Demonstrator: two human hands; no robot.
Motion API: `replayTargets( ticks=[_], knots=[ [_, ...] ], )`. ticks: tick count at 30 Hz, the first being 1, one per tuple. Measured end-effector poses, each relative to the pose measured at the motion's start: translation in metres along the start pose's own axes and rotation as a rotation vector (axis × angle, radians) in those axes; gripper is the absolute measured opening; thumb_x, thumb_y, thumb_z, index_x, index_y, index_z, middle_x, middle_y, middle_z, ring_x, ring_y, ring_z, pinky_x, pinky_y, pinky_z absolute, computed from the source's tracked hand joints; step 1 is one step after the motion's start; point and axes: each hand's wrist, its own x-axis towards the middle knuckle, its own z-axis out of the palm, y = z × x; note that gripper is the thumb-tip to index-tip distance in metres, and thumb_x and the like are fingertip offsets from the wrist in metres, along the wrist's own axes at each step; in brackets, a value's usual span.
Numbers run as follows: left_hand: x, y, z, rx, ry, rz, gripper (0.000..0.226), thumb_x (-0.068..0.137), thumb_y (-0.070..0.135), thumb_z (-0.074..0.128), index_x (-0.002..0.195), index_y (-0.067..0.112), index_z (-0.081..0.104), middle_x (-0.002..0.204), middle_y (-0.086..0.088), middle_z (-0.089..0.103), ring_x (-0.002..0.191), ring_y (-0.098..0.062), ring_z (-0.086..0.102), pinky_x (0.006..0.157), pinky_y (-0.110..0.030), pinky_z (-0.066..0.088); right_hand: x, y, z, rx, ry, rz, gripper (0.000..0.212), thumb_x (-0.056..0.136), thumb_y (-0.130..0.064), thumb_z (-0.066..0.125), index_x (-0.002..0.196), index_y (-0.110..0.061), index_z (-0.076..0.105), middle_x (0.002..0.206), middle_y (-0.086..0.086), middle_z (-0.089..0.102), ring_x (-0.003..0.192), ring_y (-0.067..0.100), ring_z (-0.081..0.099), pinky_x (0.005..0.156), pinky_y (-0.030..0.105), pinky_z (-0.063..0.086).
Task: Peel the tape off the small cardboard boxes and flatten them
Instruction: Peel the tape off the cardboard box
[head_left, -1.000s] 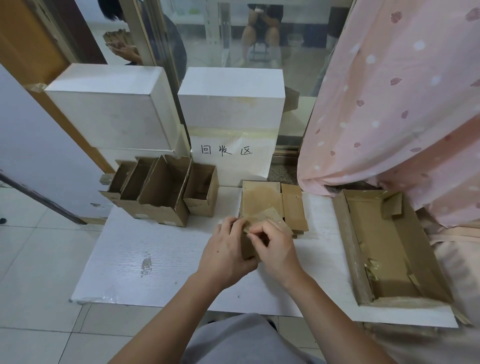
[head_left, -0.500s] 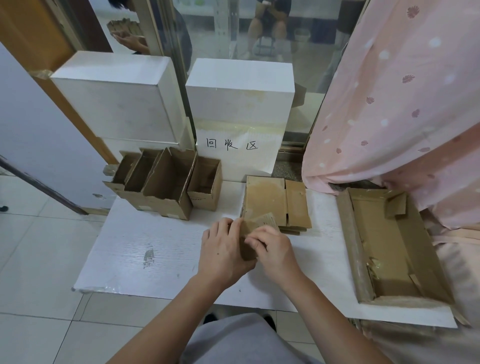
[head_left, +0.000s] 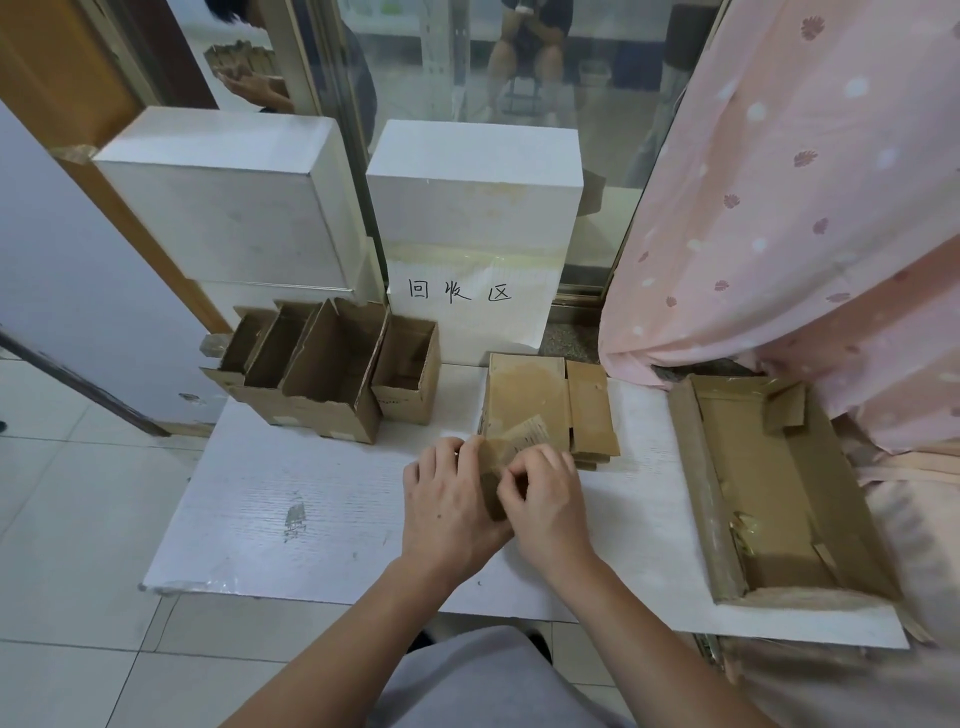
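The person is holding a small cardboard box (head_left: 493, 480) just above the near middle of the white surface (head_left: 311, 499), directly in front of the stack of flattened cardboard (head_left: 550, 405). The left hand (head_left: 449, 512) is wrapping around the box's left side, its fingers curled over the far edge. The right hand (head_left: 548, 499) is working at the box's near top, fingers bent and bunched together as if pinching at a tape end or a flap edge; what exactly sits between the fingertips is hidden. A loose flap with a printed label (head_left: 527, 434) is sticking up at the far side of the box.

The step in hand looks like lifting the tape. To do it well, the left hand should be keeping the box steady while the right is catching a free corner with a nail, then pulling low and slowly along the seam, so the strip comes away whole and does not tear the paper face. Once the seam is free, the flaps can be opened and the walls pressed flat onto the stack.

Four open boxes (head_left: 332, 374) are waiting at the far left, touching one another. A large shallow cardboard tray (head_left: 696, 467) is lying at the right, with what look like tape scraps inside.
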Motion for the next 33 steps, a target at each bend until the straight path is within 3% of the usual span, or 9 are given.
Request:
replayTargets(
  ticks=[7, 13, 18, 22, 29, 33],
  knots=[
    [0.004, -0.004, -0.002, 0.005, -0.061, 0.013, 0.086, 0.061, 0.067, 0.068, 0.134, 0.027, 0.047, 0.122, 0.006, 0.047, 0.111, -0.019, 0.044, 0.096, -0.036, 0.040, 0.002, 0.012, -0.016, 0.290, 0.060, 0.127, 0.013, 0.097, -0.007, 0.057, 0.088, -0.014, 0.053, 0.085, -0.005, 0.055, 0.082, 0.005, 0.052, 0.066, 0.014, 0.039],
    [0.007, -0.004, 0.001, -0.017, -0.085, 0.018, 0.087, 0.062, 0.070, 0.068, 0.135, 0.027, 0.046, 0.121, 0.006, 0.047, 0.111, -0.018, 0.043, 0.094, -0.035, 0.040, 0.002, 0.016, -0.020, 0.304, -0.083, 0.058, 0.009, 0.093, -0.018, 0.070, 0.091, -0.025, 0.066, 0.089, -0.016, 0.063, 0.090, 0.006, 0.059, 0.076, 0.022, 0.050],
    [0.004, 0.002, 0.004, -0.037, -0.052, 0.036, 0.083, 0.065, 0.069, 0.065, 0.133, 0.024, 0.050, 0.118, 0.005, 0.049, 0.108, -0.019, 0.044, 0.091, -0.037, 0.042, 0.004, 0.024, -0.017, 0.202, 0.006, 0.105, 0.027, 0.081, -0.029, 0.084, 0.107, -0.026, 0.074, 0.099, -0.017, 0.056, 0.101, 0.011, 0.046, 0.088, 0.021, 0.042],
    [0.005, 0.005, 0.004, -0.033, -0.035, 0.049, 0.082, 0.065, 0.068, 0.066, 0.132, 0.023, 0.052, 0.117, 0.004, 0.049, 0.107, -0.019, 0.044, 0.091, -0.038, 0.042, 0.005, 0.024, -0.013, 0.166, 0.044, 0.043, 0.005, 0.086, -0.019, 0.079, 0.090, -0.021, 0.076, 0.096, -0.014, 0.056, 0.096, 0.014, 0.048, 0.085, 0.027, 0.044],
    [0.012, 0.001, 0.000, -0.014, -0.078, 0.056, 0.089, 0.060, 0.068, 0.067, 0.136, 0.027, 0.048, 0.121, 0.006, 0.048, 0.109, -0.018, 0.043, 0.094, -0.036, 0.041, 0.012, 0.029, -0.019, 0.342, 0.188, 0.207, 0.011, 0.097, -0.012, 0.065, 0.089, -0.015, 0.059, 0.088, -0.007, 0.063, 0.085, 0.013, 0.060, 0.075, 0.033, 0.050],
    [0.015, 0.000, -0.001, -0.041, -0.098, 0.024, 0.089, 0.062, 0.070, 0.066, 0.137, 0.028, 0.045, 0.120, 0.009, 0.046, 0.108, -0.016, 0.041, 0.092, -0.033, 0.040, 0.018, 0.029, -0.028, 0.382, 0.150, 0.144, 0.015, 0.090, -0.008, 0.074, 0.083, -0.017, 0.064, 0.084, -0.009, 0.066, 0.081, 0.008, 0.062, 0.071, 0.021, 0.049]
  ],
)
